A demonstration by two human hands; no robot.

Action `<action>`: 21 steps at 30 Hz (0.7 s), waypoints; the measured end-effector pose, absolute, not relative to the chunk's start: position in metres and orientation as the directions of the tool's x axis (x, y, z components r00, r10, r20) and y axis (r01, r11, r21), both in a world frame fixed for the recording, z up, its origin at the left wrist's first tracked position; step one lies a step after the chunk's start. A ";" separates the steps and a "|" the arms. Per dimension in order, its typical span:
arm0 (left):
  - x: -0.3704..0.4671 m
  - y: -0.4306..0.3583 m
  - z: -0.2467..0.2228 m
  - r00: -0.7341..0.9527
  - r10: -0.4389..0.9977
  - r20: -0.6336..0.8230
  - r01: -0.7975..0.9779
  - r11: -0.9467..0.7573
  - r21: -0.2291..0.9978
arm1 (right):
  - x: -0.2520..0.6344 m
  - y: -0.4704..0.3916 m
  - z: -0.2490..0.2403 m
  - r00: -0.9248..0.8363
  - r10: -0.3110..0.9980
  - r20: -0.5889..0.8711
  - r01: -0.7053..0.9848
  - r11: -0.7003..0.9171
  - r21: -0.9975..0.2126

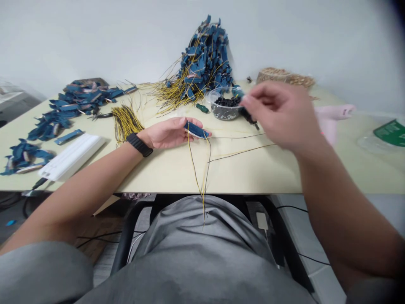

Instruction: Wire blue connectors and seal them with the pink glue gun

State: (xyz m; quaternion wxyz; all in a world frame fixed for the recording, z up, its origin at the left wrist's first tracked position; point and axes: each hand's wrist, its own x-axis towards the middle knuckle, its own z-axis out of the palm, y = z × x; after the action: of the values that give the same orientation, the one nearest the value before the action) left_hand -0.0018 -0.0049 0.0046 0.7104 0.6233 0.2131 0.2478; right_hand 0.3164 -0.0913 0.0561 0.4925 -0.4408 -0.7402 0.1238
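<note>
My left hand (172, 131) holds a small blue part (196, 130) with a pale edge between thumb and fingers. Thin yellow and black wires (202, 190) run from it down over the table edge to my lap. To the right, my right hand (281, 112) is raised over the table, thumb and fingers drawn together in a pinch. Whatever sits between those fingertips is too small to make out. Close to them stands a clear round tub (226, 110) of small black pieces (228, 101). Loose wires (242, 151) stretch across the table between both hands.
A tall heap of blue parts (207, 55) with yellow wires rises against the wall. More blue parts (74, 99), a wire bundle (126, 121) and a white power strip (72, 157) lie left. A pink gun-shaped tool (330, 120) and a green-labelled clear lid (390, 133) are right.
</note>
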 end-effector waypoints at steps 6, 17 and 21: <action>0.002 -0.007 0.001 0.756 0.655 -0.009 -0.079 0.104 0.992 | 0.337 -0.125 0.039 -0.031 0.869 0.494 0.558 0.425 -0.713; 0.004 -0.008 -0.002 0.801 0.598 -0.023 -0.150 0.237 0.960 | 0.265 -0.069 0.051 -0.407 0.871 0.274 0.555 0.475 -0.683; 0.001 -0.004 -0.010 0.832 0.554 0.038 -0.216 0.259 0.941 | 0.261 -0.060 0.047 -0.410 0.849 0.332 0.563 0.522 -0.641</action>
State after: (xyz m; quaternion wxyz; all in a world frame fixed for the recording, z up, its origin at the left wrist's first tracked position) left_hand 0.0010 -0.0044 -0.0104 0.7789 0.5561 0.1520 0.2471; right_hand 0.2608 -0.0600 0.0467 0.3240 -0.4357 -0.8101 0.2211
